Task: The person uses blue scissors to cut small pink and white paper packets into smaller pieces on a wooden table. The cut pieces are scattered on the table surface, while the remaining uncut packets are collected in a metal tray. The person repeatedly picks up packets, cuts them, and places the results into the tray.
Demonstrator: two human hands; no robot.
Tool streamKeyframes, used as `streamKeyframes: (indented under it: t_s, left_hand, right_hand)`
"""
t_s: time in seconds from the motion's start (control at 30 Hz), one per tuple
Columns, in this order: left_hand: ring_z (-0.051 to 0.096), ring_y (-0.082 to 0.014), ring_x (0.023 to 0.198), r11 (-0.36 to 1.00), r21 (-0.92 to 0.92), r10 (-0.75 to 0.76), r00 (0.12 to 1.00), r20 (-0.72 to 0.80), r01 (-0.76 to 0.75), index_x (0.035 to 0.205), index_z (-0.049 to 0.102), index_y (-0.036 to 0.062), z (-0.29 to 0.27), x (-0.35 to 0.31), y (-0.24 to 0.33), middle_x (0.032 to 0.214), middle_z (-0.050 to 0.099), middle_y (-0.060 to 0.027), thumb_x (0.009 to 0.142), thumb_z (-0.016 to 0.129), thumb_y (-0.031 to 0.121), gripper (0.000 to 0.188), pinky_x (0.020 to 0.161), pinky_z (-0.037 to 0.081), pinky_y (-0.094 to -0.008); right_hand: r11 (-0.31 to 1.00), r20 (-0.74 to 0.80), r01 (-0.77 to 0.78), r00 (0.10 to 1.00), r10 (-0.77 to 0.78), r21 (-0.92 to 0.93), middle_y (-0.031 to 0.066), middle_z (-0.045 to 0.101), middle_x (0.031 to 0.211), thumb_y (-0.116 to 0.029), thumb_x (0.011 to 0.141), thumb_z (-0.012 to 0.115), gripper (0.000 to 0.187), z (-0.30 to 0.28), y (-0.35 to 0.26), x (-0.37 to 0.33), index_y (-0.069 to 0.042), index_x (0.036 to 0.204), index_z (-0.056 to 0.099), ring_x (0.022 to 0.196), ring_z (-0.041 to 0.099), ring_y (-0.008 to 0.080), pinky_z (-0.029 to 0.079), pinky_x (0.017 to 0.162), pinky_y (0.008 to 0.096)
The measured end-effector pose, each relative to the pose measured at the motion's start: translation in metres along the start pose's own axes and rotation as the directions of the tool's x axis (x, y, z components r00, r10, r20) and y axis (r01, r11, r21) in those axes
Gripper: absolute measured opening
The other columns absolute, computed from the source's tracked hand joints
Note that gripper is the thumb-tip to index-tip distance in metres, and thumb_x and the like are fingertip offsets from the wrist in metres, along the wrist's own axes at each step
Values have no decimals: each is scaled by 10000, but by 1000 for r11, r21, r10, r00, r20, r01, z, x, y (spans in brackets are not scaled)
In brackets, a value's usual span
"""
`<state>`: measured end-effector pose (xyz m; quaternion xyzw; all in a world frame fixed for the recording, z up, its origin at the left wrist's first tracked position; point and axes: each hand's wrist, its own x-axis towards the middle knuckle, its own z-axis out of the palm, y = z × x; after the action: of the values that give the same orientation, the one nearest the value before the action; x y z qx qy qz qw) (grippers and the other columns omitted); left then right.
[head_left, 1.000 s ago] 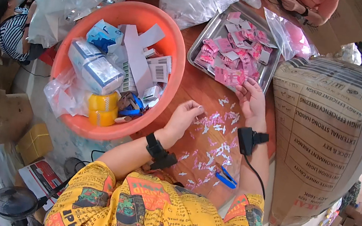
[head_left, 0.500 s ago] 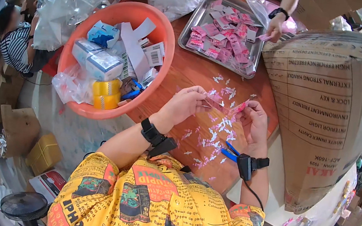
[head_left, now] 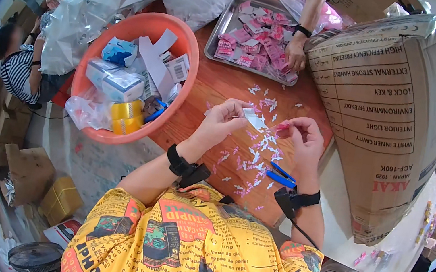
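Both hands have risen closer together at frame centre. The left hand point(head_left: 224, 121) pinches a white slip point(head_left: 254, 120), wrist bent; the right hand point(head_left: 300, 138) pinches a pink packet point(head_left: 282, 127).

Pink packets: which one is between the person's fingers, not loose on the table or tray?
The pink packet pinched by the right hand, lifted above the table.
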<state>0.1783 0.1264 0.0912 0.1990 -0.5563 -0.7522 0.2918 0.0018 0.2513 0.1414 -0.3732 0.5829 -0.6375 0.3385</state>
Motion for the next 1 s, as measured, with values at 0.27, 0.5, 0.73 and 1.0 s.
streamKeyframes:
  t_s: [0.27, 0.5, 0.73, 1.0]
  left_hand:
    - [490, -78, 844, 997, -20, 74, 997, -12, -74, 832, 524, 7, 0, -9, 20, 1123, 515, -87, 819, 561, 45, 55, 758, 396, -229]
    - [503, -84, 875, 987, 64, 148, 988, 31, -150, 890, 544, 7, 4, -20, 25, 1028, 544, -48, 843, 551, 80, 87, 773, 403, -233]
    - [513, -87, 926, 983, -182, -14, 987, -158, -15, 932, 582, 6, 37, -28, 35, 963, 551, -26, 888, 516, 170, 182, 773, 421, -237]
    - [534, -97, 877, 910, 310, 313, 946, -80, -274, 1033, 574, -37, 49, -32, 40, 979, 564, -27, 864, 473, 80, 229, 764, 419, -229]
  right_hand:
    - [944, 80, 284, 958, -274, -170, 97, 565, 852, 100, 775, 498, 144, 13, -7, -24, 5, 873, 546, 800, 592, 163, 495, 708, 273]
    - [777, 136, 535, 842, -522, -332, 125, 601, 871, 102, 705, 545, 198, 11, -22, -30, -23, 858, 551, 792, 601, 230, 478, 692, 294]
    - [704, 187, 627, 776, -602, -334, 117, 605, 904, 91, 700, 563, 223, 20, -21, -44, -46, 875, 543, 804, 602, 248, 485, 678, 309]
    - [637, 288, 663, 747, -600, -393, 105, 578, 871, 66, 704, 589, 206, 22, -25, -56, -42, 878, 571, 754, 586, 249, 472, 631, 312]
